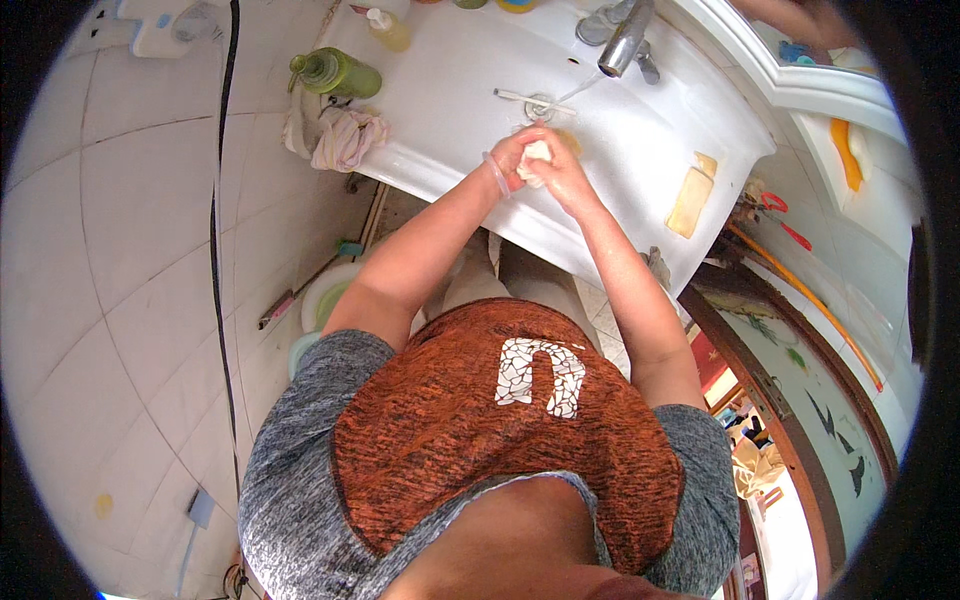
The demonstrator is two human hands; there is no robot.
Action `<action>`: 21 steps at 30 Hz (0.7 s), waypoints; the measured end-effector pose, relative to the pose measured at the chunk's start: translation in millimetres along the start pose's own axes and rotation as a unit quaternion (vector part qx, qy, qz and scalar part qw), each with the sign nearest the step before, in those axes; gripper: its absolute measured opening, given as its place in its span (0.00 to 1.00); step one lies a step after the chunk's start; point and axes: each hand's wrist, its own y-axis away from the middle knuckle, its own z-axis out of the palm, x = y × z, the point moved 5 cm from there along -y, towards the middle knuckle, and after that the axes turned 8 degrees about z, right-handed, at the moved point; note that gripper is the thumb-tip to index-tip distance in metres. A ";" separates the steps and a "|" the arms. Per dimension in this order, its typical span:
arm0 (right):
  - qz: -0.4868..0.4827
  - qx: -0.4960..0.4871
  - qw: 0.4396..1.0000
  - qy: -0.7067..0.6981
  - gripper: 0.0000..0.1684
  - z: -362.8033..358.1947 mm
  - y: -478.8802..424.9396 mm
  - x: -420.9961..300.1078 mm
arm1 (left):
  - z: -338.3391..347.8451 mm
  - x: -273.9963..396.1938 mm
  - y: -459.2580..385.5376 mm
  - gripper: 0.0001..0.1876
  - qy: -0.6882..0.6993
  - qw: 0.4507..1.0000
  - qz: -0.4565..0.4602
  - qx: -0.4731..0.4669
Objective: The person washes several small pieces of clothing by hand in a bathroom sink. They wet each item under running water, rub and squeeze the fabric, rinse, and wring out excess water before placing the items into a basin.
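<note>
Over the front part of the white washbasin, both hands close around a small crumpled white thing, perhaps a wet cloth. My left hand, with a clear band at its wrist, grips it from the left. My right hand holds it from the other side, and the fingers of both meet at the top. A thin stream of water falls from the chrome tap towards the drain. Across the drain lies a slim white stick with a dark end. Something yellowish shows partly behind my right fingers.
A green pump bottle and a striped cloth are at the basin's left edge. Behind them stands a pale yellow pump bottle. A flat yellowish container lies on the right. A black cable runs along the tiled wall.
</note>
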 end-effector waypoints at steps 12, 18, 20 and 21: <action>0.107 0.108 0.783 0.604 0.17 -32.2 -99.8 110.1 | -46.7 58.4 38.8 0.16 -0.046 0.977 0.105 0.182; 0.153 0.076 0.814 0.555 0.12 -37.9 -62.8 112.6 | -54.7 64.0 48.5 0.21 -0.029 0.978 0.086 0.185; 0.162 0.073 0.821 0.542 0.12 -41.7 -46.1 115.7 | -53.3 62.5 47.0 0.22 -0.023 0.981 0.084 0.175; 0.153 0.077 0.825 0.538 0.11 -42.6 -39.1 116.8 | -51.3 61.4 45.2 0.22 -0.019 0.983 0.083 0.161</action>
